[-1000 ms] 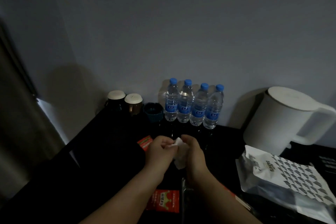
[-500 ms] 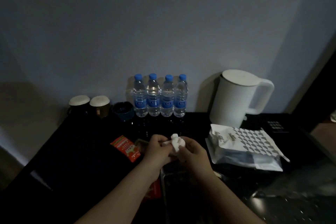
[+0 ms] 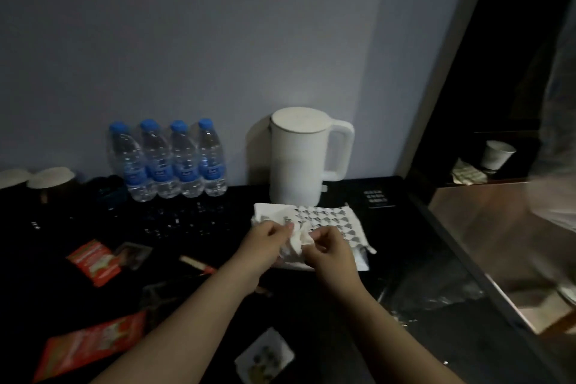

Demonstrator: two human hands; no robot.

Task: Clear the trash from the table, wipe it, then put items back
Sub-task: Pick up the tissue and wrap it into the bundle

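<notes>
Left hand [image 3: 265, 241]: fingers pinch the crumpled tissue [image 3: 295, 244].
Right hand [image 3: 327, 248]: pinches same tissue.
Procedure: compress it fully (no loose tails) before carrying off table [image 3: 402, 246].

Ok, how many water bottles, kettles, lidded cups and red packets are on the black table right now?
Water bottles: 4
White kettle: 1
Lidded cups: 2
Red packets: 2
Total: 9
</notes>
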